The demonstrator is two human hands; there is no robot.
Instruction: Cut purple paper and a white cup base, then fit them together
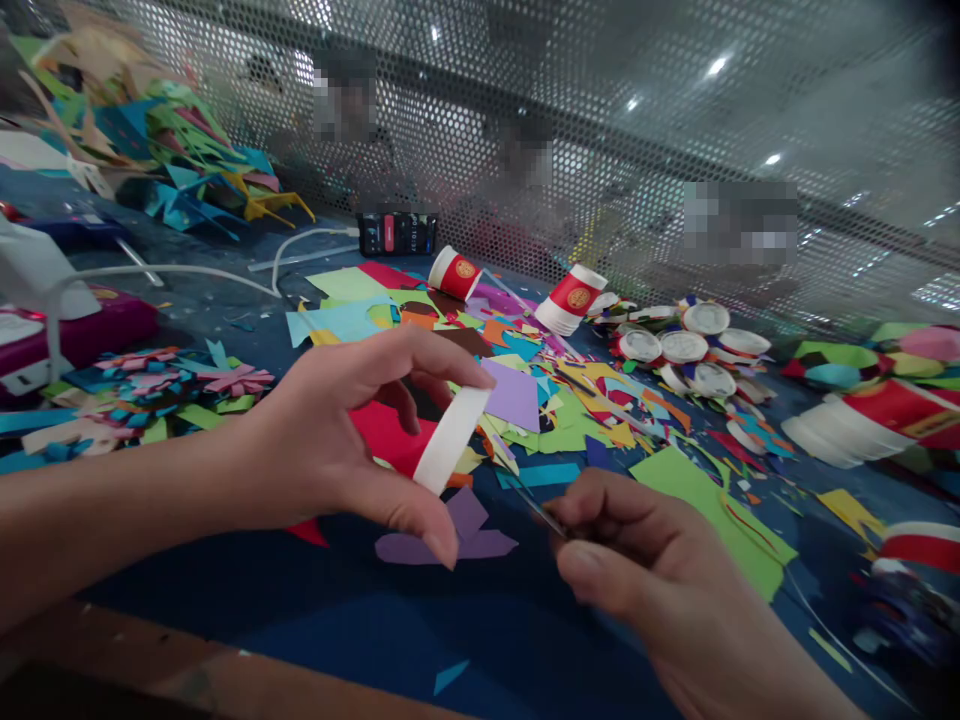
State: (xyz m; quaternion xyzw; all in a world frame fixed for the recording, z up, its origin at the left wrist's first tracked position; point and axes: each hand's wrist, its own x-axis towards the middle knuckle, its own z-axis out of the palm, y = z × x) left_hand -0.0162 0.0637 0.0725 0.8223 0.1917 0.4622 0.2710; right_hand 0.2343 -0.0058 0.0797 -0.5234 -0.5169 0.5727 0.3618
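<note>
My left hand [360, 430] is curled round a paper cup piece [454, 435] with a white band and a red part beside it. The fingertips touch the band's upper end, and the thumb is spread below. My right hand [637, 560] is closed on scissors [532, 500], seen as a thin metal blade pointing up and left towards the cup piece. Their handle is mostly hidden in the fingers. Under my hands lie purple paper cut-outs [450, 545] on the dark blue table [360, 640]. Behind the cup piece is a lilac paper square [512, 395].
Coloured scraps cover the middle. Two red-and-white cups [574, 298] lie behind them, near a phone [397, 234] and a perforated screen [465, 130]. Cut cup bottoms [682, 347] and stacked cups [862, 420] are right. A white cable [165, 268] crosses the left.
</note>
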